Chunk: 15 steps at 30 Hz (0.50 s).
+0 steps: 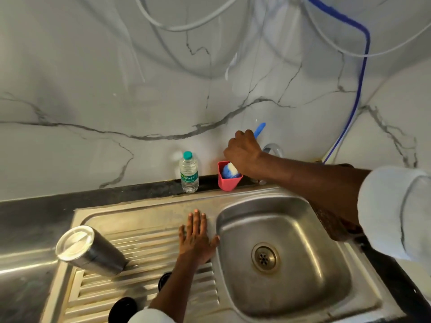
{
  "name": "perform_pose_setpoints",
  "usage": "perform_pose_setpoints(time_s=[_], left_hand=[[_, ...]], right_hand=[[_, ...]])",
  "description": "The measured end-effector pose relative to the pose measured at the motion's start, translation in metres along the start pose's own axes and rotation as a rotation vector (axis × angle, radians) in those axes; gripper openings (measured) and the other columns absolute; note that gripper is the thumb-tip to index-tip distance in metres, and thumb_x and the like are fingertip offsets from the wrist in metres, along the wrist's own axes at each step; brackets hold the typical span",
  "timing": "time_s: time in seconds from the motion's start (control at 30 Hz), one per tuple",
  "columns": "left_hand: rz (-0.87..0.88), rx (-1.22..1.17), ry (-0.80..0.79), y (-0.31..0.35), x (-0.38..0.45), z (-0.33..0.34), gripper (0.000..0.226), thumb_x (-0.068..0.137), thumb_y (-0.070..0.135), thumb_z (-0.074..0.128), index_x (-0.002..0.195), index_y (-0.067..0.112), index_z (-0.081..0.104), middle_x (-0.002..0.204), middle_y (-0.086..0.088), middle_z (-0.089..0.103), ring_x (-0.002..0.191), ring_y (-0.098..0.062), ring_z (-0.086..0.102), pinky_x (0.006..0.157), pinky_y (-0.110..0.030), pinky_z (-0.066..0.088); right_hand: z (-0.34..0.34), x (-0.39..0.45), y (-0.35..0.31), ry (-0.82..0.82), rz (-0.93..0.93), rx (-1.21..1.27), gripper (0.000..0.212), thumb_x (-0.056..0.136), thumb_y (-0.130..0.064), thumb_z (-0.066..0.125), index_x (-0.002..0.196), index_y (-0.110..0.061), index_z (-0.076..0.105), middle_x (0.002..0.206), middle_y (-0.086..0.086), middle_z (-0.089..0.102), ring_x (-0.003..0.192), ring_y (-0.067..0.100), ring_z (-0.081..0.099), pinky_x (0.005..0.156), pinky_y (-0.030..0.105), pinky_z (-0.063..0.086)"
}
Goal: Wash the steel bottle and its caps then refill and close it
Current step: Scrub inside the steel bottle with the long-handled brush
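The right hand [243, 153] reaches to the back wall, gripping a blue bottle brush [231, 170] whose bristles sit in a pink holder [227, 181]. The left hand [197, 237] lies flat, fingers spread, on the sink's ribbed drainboard [144, 243]. Left of it the steel bottle [89, 250] stands inverted; two black caps [122, 308] lie near its wrist, a plastic water bottle [189, 173] beyond.

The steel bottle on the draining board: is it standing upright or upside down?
Upside down. The steel bottle stands on the ribbed draining board with its flat closed base facing up and its mouth end down.
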<state>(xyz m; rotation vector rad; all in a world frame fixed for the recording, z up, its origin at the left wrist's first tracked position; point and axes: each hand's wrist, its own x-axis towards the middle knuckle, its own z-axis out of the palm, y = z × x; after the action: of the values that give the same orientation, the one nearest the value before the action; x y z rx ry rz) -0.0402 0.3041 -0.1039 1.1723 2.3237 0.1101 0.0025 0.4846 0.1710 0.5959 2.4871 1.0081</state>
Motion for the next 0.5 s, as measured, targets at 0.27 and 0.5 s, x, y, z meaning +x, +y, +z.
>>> perform_pose_setpoints(time_s=[0.27,0.5], left_hand=[[-0.003,-0.003,-0.023,0.001,-0.001,-0.003,0.093,0.103,0.067,0.033,0.166,0.023,-0.019,0.169,-0.001,-0.035,0.158,-0.023,-0.029,0.129,-0.053,-0.009],[0.005,-0.006,-0.030,0.001,0.000,-0.005,0.094,0.102,0.068,0.033,0.165,0.023,-0.020,0.169,-0.002,-0.035,0.158,-0.023,-0.029,0.129,-0.054,-0.009]], right_hand=[[-0.010,-0.010,0.043,0.043,0.045,0.108,0.018,0.089,-0.003,0.064,0.105,-0.013,0.063,0.111,0.008,0.065,0.107,0.031,0.060,0.076,0.039,0.038],[-0.019,-0.051,0.076,0.074,0.144,0.204,0.016,0.088,-0.003,0.064,0.096,-0.014,0.057,0.096,0.005,0.057,0.099,0.030,0.065,0.074,0.039,0.038]])
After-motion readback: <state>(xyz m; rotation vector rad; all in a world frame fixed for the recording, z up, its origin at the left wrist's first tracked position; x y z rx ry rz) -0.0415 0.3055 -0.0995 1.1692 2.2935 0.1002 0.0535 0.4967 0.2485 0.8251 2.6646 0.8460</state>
